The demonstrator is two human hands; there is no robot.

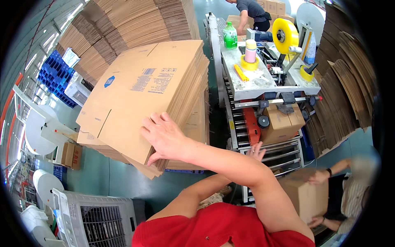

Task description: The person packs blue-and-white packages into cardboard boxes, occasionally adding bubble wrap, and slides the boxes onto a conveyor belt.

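1. The flattened carton (144,88) is lying on top of a tall stack of flat cartons (187,119), left of the sealing machine (267,86).
2. The right hand (164,138) is crossing over and resting on the carton's near corner, its fingers (153,157) curling loosely round the edge.
3. The left hand (256,151) is hovering open, fingers spread, holding nothing, by the roller conveyor (284,154).
4. A sealed box (282,121) is sitting under the machine.
5. Another person's hands are gripping a box (306,193) at right.
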